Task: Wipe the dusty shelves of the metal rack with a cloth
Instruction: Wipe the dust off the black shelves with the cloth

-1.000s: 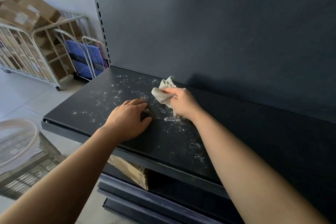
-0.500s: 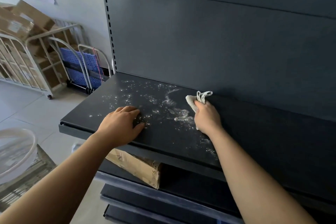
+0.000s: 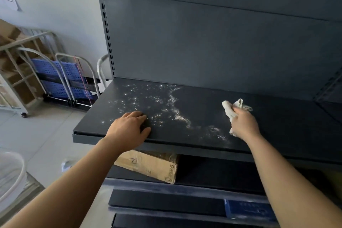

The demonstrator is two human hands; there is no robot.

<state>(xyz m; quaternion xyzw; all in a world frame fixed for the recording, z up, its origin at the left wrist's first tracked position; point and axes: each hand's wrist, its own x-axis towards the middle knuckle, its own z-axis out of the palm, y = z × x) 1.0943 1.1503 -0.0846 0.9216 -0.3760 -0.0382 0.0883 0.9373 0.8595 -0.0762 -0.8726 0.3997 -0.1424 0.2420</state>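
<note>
Since the earlier frames the right hand [image 3: 243, 126] has swept rightward along the dark grey metal shelf [image 3: 277, 122], carrying the crumpled off-white cloth [image 3: 233, 110] away from the dusty patch and out toward three o'clock, while the left hand [image 3: 127, 130] has stayed planted near the front lip.

Nearest, at seven o'clock, the left hand lies flat with fingers spread, holding nothing, palm down on the shelf just behind its front edge. At about four o'clock from the shelf's middle, the right hand is closed around the cloth, which bunches out past the knuckles and presses on the shelf top.

Between the two hands lies a curved ridge of white dust [image 3: 180, 114], pushed into a line. Left of that ridge, toward ten o'clock, a scatter of pale dust specks [image 3: 140, 96] covers the shelf as far as its left end and back corner.

Right of the ridge the shelf looks mostly dark and clean, with thin streaks [image 3: 216, 131] left near the front edge.

By my reading, roughly the right half of this shelf is wiped, while the ridge and the left half are not. Below, at six o'clock, a lower shelf holding a brown cardboard box [image 3: 153, 165], and a pale dusty band on the shelf edge beneath it [image 3: 157, 187], suggest the lower tiers remain to do.

Farthest, at twelve o'clock, the grey back panel [image 3: 212, 42] rises behind.
</note>
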